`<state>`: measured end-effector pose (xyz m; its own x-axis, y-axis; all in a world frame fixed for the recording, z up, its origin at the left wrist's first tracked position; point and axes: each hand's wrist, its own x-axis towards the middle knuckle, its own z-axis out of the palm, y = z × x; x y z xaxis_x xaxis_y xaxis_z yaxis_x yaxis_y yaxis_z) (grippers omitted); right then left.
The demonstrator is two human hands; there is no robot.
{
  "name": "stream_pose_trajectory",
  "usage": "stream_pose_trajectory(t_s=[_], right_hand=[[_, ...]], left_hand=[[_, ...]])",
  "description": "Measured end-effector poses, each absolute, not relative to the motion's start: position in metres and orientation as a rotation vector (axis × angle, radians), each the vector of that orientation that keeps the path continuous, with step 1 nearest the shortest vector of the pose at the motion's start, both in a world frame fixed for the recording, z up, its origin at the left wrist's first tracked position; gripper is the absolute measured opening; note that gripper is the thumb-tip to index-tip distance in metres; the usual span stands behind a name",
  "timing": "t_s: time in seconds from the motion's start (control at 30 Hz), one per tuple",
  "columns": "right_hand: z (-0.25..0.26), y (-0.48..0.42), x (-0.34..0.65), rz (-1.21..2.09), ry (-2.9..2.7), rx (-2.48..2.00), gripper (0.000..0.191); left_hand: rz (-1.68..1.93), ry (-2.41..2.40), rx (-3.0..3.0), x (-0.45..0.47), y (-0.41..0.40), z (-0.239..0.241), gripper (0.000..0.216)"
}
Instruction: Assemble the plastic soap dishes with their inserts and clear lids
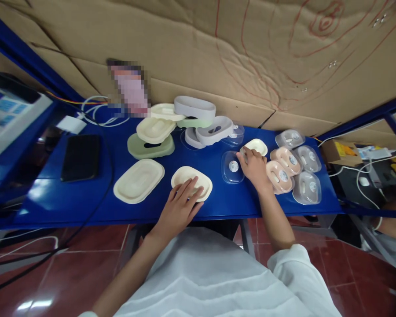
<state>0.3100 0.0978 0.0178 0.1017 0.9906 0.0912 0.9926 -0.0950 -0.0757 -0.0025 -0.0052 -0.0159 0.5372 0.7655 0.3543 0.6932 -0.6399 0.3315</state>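
Observation:
My left hand [185, 200] rests flat with spread fingers on a cream oval dish [181, 176] near the table's front edge. My right hand [254, 166] has its fingers bent over the near left rim of another cream oval dish [259, 145]; the thumb is partly hidden. Just left of that hand sits a clear plastic lid [232, 169] with a round sticker. A larger cream tray [138, 181] lies to the left of my left hand. Behind it are a green slotted base [152, 149] and a cream tray [156, 129] overlapping it.
Grey oval rings [194, 108] and slotted bases [214, 130] are piled at the back. Several lidded boxes, some peach [279, 176] and some clear [306, 188], stand at the right. A black tablet [81, 157] and white cables [94, 108] occupy the blue table's left side. Cardboard [191, 48] walls the back.

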Motion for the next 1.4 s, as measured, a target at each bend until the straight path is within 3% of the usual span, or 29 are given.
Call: stream_pose_trajectory(t_s=[0.2, 0.47, 0.77, 0.97, 1.13, 1.4], right_hand=[[0.012, 0.089, 0.322, 0.139, -2.013, -1.968, 0.047], [0.022, 0.075, 0.313, 0.015, -2.144, -2.023, 0.040], [0.035, 0.071, 0.306, -0.001, -2.103, -2.038, 0.045], [0.055, 0.001, 0.262, 0.131, -2.249, -1.492, 0.051], [0.027, -0.042, 0.221, 0.360, -2.477, -1.252, 0.072], [0.002, -0.021, 0.244, 0.311, -2.319, -1.405, 0.069]], left_hand=[[0.737, 1.169, 2.612, 0.008, -0.003, -0.015, 0.049], [0.769, 1.410, 2.557, -0.013, 0.001, -0.009, 0.031], [0.813, 1.478, 2.568, -0.021, 0.000, -0.011, 0.029], [0.866, 1.452, 2.553, -0.040, -0.007, -0.013, 0.035], [0.899, 1.809, 2.420, -0.061, -0.014, -0.010, 0.042], [0.921, 1.887, 2.386, -0.081, -0.012, -0.017, 0.029]])
